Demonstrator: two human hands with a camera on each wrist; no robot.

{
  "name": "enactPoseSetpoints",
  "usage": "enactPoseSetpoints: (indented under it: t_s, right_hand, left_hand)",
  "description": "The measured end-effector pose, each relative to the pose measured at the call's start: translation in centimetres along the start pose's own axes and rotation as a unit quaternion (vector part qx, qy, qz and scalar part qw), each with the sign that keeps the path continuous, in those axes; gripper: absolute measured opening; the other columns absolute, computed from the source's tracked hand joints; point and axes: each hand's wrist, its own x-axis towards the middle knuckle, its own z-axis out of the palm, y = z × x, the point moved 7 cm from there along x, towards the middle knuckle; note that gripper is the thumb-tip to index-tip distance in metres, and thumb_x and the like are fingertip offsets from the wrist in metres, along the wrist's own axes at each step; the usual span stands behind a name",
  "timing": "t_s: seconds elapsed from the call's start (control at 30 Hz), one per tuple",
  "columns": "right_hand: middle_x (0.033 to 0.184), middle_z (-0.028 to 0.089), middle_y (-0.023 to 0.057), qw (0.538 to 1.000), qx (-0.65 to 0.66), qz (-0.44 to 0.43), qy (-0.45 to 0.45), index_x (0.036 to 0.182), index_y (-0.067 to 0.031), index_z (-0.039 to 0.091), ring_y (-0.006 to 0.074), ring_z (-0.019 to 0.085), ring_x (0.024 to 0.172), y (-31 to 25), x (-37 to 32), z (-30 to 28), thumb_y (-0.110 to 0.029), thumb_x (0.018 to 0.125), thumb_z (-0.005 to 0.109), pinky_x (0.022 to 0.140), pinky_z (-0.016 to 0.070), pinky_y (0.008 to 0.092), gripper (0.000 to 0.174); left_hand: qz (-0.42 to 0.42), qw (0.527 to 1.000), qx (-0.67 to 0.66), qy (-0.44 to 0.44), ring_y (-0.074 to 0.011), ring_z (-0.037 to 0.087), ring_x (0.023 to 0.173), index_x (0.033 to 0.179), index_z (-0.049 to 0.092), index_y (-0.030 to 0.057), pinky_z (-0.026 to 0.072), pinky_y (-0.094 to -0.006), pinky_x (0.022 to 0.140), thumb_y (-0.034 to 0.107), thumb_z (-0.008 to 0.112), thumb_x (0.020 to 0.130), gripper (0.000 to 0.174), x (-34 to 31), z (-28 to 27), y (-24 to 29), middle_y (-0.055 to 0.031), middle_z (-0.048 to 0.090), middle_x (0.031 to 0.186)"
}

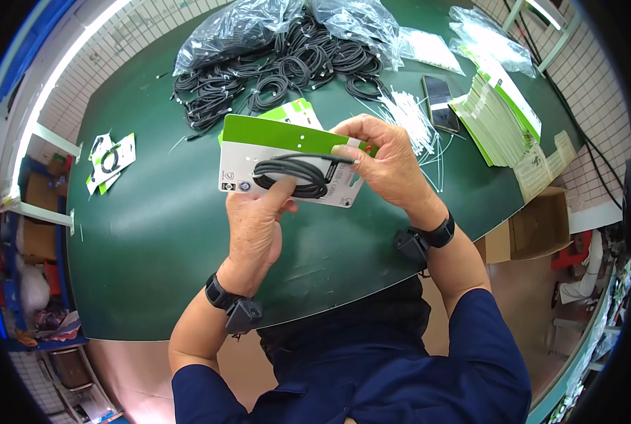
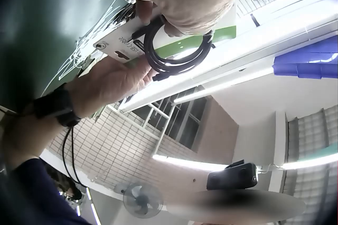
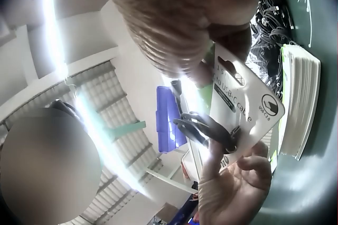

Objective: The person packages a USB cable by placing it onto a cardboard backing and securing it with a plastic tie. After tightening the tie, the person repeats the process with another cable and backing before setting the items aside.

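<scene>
Navy shirt (image 1: 372, 367), sleeves to elbow. Black strap (image 1: 220, 291) with black camera block (image 1: 243, 316) on each wrist. Left hand (image 1: 255, 230), right hand (image 1: 390, 166) bare.

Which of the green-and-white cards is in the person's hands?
The card at centre, bearing a coiled black cable, gripped by the left hand and right hand. The others lie on the table: a stack at right, loose cards at left.

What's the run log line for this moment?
left hand: holds card, thumb on coiled cable | right hand: pinches its end against card
</scene>
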Motion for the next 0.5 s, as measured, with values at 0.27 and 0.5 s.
enactPoseSetpoints:
  t_s: [0.27,0.5]
  right_hand:
    - [0.093,0.073,0.0023,0.998,-0.026,0.031,-0.055,0.11,0.0013,0.074,0.0065,0.064,0.08,0.2,0.3,-0.3,-0.005,0.093,0.074,0.072,0.0533,0.024,0.018]
    - [0.084,0.071,0.0056,0.988,-0.043,0.062,-0.135,0.107,0.0015,0.073,0.0105,0.063,0.075,0.1,-0.3,2.0,-0.003,0.091,0.074,0.069,0.0527,0.0282,0.016]
  left_hand:
    - [0.398,0.818,0.412,-0.045,-0.0249,0.063,0.119,0.134,0.062,0.0031,0.0523,-0.0395,0.096,0.014,0.09,0.079,0.063,-2.8,0.2,8.5,-0.011,0.067,0.124]
    - [0.351,0.685,0.614,-0.177,-0.0297,0.068,0.11,0.13,0.066,0.0065,0.0537,-0.0403,0.095,0.017,0.093,0.072,0.065,-2.0,2.7,6.6,-0.0131,0.072,0.117]
